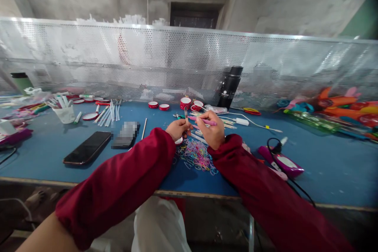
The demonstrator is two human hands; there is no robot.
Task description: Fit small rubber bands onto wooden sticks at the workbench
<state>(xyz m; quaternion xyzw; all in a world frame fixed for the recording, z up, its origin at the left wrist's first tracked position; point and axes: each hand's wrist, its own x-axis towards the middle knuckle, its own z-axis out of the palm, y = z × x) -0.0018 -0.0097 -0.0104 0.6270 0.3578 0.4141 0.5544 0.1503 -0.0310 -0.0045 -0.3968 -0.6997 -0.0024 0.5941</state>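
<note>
My left hand is closed around a thin upright stick just above the blue table. My right hand pinches a pink pen-like stick that lies sideways, its tip pointing left toward the upright stick. Both arms wear dark red sleeves. A heap of small coloured rubber bands lies on the table under and between my wrists. More thin sticks lie just beyond my hands.
Two phones lie left of my arms. A white cup of sticks, red-white tape rolls and a black flask stand by the perforated metal screen. A purple device with a cable and colourful toys lie right.
</note>
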